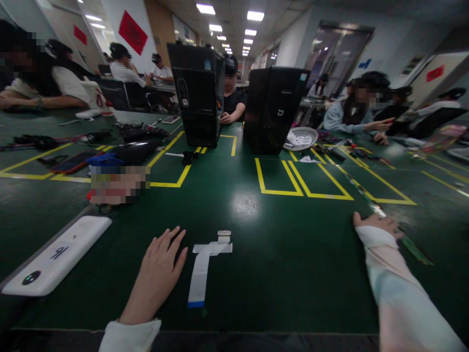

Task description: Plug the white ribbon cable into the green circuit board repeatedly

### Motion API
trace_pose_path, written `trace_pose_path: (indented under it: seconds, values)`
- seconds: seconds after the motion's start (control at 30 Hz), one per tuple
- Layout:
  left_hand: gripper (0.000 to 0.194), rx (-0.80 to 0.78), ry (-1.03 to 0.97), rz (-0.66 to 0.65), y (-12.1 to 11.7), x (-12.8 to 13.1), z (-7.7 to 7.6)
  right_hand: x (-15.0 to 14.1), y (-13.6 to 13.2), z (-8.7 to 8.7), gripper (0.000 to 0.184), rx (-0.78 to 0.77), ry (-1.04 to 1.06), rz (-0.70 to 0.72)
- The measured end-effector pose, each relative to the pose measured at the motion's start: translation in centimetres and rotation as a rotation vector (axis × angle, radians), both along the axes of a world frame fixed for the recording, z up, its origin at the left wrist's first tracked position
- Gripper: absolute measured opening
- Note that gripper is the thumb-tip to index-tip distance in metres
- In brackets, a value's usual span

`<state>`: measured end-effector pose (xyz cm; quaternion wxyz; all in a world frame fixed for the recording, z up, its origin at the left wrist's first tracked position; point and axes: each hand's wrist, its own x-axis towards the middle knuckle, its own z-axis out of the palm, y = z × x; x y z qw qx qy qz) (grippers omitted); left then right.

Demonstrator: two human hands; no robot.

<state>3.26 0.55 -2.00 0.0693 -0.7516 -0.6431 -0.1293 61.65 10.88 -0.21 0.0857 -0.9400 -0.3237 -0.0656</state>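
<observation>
A white flat ribbon cable (200, 276) lies on the green table, with a blue end towards me and a small connector at its far end. Just left of it my left hand (161, 261) rests palm down, fingers spread and holding nothing. Over at the right, my right hand (379, 226) reaches across a long, thin green circuit board strip (415, 248). Its fingers bend down over the strip, which shows on both sides of the hand; the fingertips are partly hidden.
Two black computer towers (198, 98) (274, 110) stand ahead. A white device (58, 256) lies at the left, near cables and a blurred pile. A white basket (301, 139) and small parts sit at the back right. Yellow tape (282, 193) marks the table; other people sit around.
</observation>
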Motion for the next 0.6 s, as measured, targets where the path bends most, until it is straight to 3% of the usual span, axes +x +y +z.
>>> trace_pose_path:
  seconds: [0.4,0.6]
  values:
    - [0.056,-0.028,-0.015,0.006,0.1,-0.2,0.1,0.6,-1.6,1.0,0.082,-0.080,0.086,0.045]
    - [0.054,0.001,-0.013,0.007,0.0,0.0,0.2,2.8,-3.6,-0.2,0.078,-0.145,-0.037,0.248]
